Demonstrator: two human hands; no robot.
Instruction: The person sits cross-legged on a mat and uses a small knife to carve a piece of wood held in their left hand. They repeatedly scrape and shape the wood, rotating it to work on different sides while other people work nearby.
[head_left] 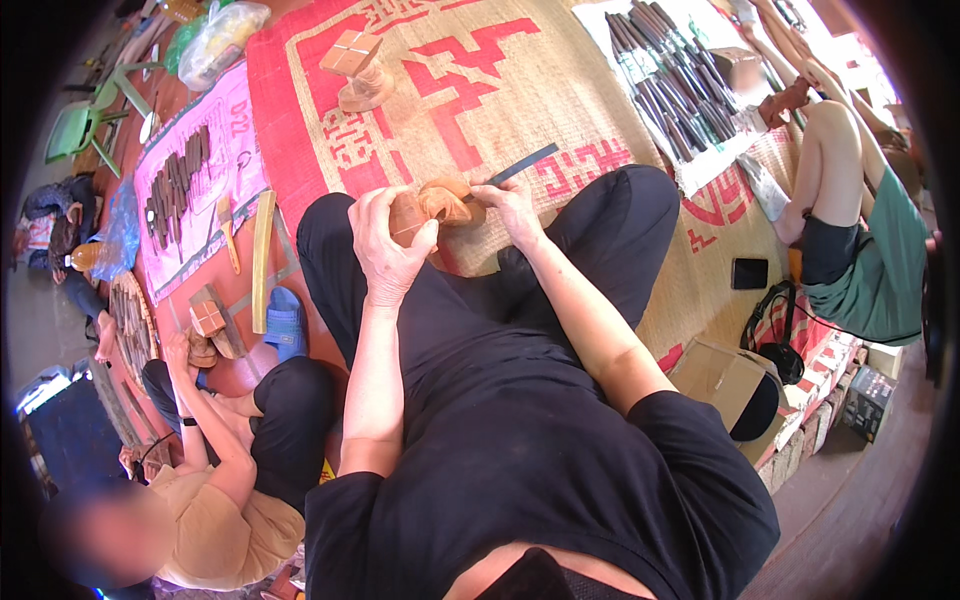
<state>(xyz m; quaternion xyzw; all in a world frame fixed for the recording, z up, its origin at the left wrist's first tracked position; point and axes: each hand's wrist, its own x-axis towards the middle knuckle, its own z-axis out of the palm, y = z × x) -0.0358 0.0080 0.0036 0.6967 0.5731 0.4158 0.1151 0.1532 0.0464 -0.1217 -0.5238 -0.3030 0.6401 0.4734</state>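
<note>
Between my knees, my left hand (385,245) is wrapped round a carved piece of light brown wood (446,203), its thumb along the near side. My right hand (512,212) grips a flat dark bar-shaped tool (528,162), whose far end points up and to the right. The near end of that tool reaches the right side of the carving; whether it touches the wood is hidden by the fingers. Farther off on the mat stands a similar wooden carving (367,90) with a square block top (351,53).
A red and tan woven mat (590,110) lies under me. Many slim dark tools (668,75) cover a white sheet at far right; more tools (180,185) lie on a pink sheet at left. Co-workers sit on both sides. A phone (749,273) and cardboard box (715,380) are at right.
</note>
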